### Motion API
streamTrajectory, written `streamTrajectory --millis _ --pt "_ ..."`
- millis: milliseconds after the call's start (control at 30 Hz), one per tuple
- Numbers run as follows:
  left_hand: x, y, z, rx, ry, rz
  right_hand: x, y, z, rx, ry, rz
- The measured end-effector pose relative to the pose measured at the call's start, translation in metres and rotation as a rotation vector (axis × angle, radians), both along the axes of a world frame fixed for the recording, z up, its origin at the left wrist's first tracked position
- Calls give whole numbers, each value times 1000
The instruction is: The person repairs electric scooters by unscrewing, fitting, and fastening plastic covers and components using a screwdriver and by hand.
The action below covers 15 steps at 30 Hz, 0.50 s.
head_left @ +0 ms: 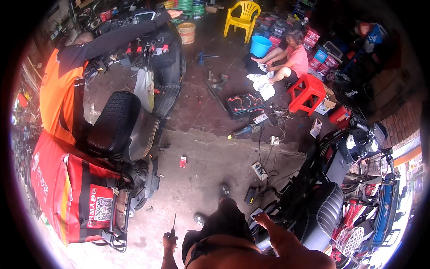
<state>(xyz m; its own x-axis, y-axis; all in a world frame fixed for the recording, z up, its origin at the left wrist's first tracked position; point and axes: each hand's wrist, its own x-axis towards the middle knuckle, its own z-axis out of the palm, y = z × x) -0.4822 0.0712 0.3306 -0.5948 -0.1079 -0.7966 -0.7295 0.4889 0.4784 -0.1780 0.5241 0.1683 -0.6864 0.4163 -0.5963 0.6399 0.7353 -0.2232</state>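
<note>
Risk: long, thin-shafted screwdriver with dark handle (173,230), lower left of centre, points up; a careless arm swing could jab. Corded white oblong power strip (259,171), right of centre, could trip feet. Left hand (169,242) closed round handle. Right hand (263,219), lower centre, at small pale object (256,213); grip unclear.

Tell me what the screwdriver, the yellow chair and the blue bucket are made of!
The screwdriver: probably a metal shaft, slim and straight; its dark handle is too small to judge. The yellow chair: likely smooth plastic, evenly coloured, with slots in its back. The blue bucket: probably plastic too, smooth-looking and bright.
</note>
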Motion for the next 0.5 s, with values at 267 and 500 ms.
streamTrajectory --millis 267,500 --pt "-19 10 12 -45 89 -256 -18 -27 71 -221 48 -407" --pt "-18 19 3 -106 28 -248 -54 -17 102 -6 220 26"
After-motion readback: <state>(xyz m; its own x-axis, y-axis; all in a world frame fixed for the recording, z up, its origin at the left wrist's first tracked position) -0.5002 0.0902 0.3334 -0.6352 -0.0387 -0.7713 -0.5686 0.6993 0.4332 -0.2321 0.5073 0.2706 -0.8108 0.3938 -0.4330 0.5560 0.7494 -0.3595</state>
